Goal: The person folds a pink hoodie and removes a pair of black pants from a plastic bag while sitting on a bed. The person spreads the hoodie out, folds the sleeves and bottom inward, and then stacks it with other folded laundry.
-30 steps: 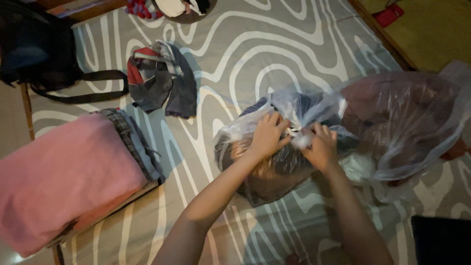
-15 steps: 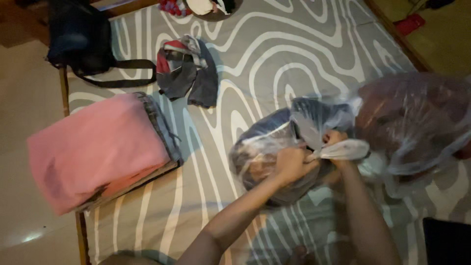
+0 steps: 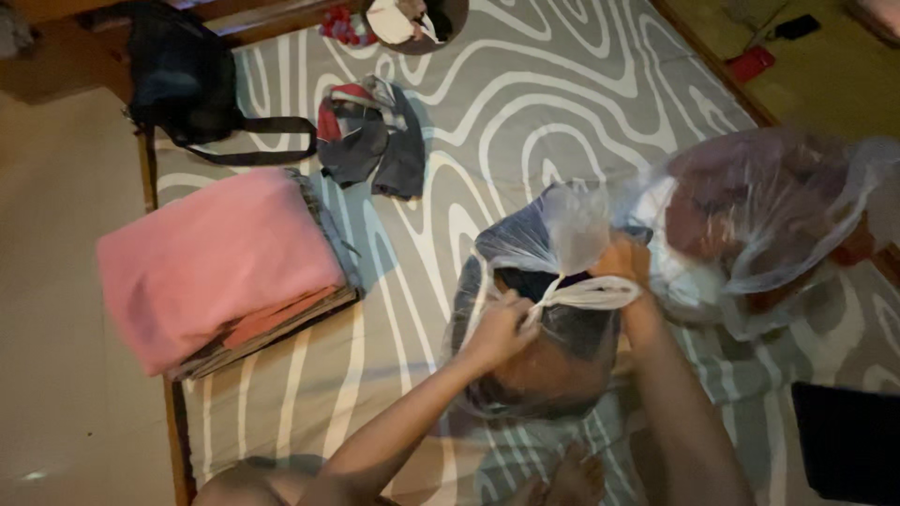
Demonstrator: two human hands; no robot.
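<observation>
Now our left hand (image 3: 497, 328) and right hand (image 3: 626, 267) have drawn apart, fingers closed on a twisted plastic strand (image 3: 581, 295) stretched taut between them over the clear bag of clothes (image 3: 539, 347) on the striped mat (image 3: 525, 103). A second ago both fists bunched together at the knot, so it looks to be tightening. Beyond, the pink folded stack (image 3: 220, 262) and black bag (image 3: 183, 80) lie untouched.

On the grey, white-swirled mattress (image 3: 562, 84), a clear plastic bag of dark clothes (image 3: 539, 309) sits centre, another clear bag of reddish clothes (image 3: 759, 215) just right of it, a folded pink blanket stack (image 3: 220, 262) left, and a black backpack (image 3: 183, 80) behind that.
</observation>
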